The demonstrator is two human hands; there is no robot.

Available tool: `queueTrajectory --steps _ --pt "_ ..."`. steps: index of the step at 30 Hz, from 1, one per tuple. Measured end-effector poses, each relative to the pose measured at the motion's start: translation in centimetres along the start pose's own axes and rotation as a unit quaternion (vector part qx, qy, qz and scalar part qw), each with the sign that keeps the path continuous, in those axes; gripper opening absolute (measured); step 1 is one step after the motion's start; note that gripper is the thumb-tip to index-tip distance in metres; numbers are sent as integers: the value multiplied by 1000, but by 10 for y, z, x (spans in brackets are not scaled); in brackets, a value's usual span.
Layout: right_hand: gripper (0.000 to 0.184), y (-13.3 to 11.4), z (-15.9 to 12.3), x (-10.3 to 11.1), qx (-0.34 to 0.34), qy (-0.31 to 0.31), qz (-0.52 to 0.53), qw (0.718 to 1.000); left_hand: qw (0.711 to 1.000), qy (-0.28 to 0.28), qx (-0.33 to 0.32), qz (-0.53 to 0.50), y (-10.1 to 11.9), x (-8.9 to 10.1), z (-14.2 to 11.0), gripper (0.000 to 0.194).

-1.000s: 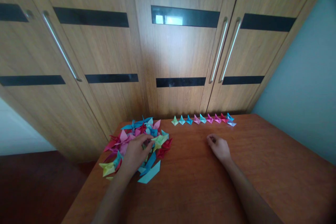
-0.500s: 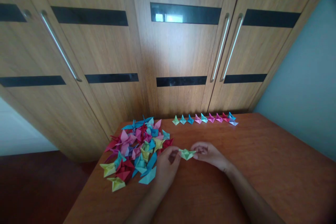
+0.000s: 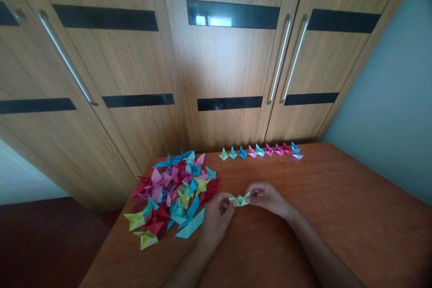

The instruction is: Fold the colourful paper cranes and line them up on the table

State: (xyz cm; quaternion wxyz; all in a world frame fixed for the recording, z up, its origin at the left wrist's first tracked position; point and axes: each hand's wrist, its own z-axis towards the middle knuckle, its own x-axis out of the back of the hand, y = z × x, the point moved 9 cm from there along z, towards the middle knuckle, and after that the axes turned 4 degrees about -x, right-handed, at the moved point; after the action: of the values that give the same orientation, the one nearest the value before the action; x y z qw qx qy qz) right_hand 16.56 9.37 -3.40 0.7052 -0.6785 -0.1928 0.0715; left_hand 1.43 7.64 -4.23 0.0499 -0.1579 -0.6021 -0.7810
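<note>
A small light-green folded paper piece [image 3: 239, 200] is held just above the wooden table [image 3: 337, 216], pinched at its two ends. My left hand [image 3: 216, 218] grips its left tip with closed fingers. My right hand [image 3: 266, 197] pinches the right tip. To the left of my hands lies a loose pile of folded paper pieces [image 3: 172, 193] in pink, red, blue, teal and yellow-green.
Several folded pieces stand in a neat row [image 3: 259, 151] along the table's far edge. Behind the table is a wooden wardrobe [image 3: 222, 63] with metal handles. A pale blue wall [image 3: 398, 99] is at the right, and the dark floor [image 3: 50, 243] lies at the left.
My left hand left the pile with a green piece and came to the middle. My right hand moved in and took the other end. Both now pinch it closer together.
</note>
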Motion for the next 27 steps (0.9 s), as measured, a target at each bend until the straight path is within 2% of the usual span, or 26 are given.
queueTrajectory --steps 2,4,9,12,15,17,20,23,27 --pt "30 -1 -2 13 5 17 -13 1000 1000 -8 -6 11 4 -1 -2 18" --pt "29 -2 -5 37 14 66 -34 997 999 -23 -17 25 9 -3 -4 19" --pt "33 14 -22 126 14 260 -59 964 986 -104 -53 117 23 -19 -12 22" --pt "38 38 -36 178 -33 373 -117 920 978 -125 -65 156 26 -23 -13 24" --pt "40 57 -48 218 -108 439 -248 857 975 -128 -66 167 26 -24 -12 23" --pt "39 64 -53 237 -147 459 -325 814 975 -131 -63 167 24 -25 -11 23" --pt "40 75 -53 255 -211 451 -394 773 977 -127 -54 161 20 -25 -10 22" --pt "44 84 -47 263 -284 417 -431 749 979 -130 -45 153 19 -24 -10 22" --pt "47 82 -33 261 -311 388 -458 737 976 -134 -39 165 18 -24 -9 21"
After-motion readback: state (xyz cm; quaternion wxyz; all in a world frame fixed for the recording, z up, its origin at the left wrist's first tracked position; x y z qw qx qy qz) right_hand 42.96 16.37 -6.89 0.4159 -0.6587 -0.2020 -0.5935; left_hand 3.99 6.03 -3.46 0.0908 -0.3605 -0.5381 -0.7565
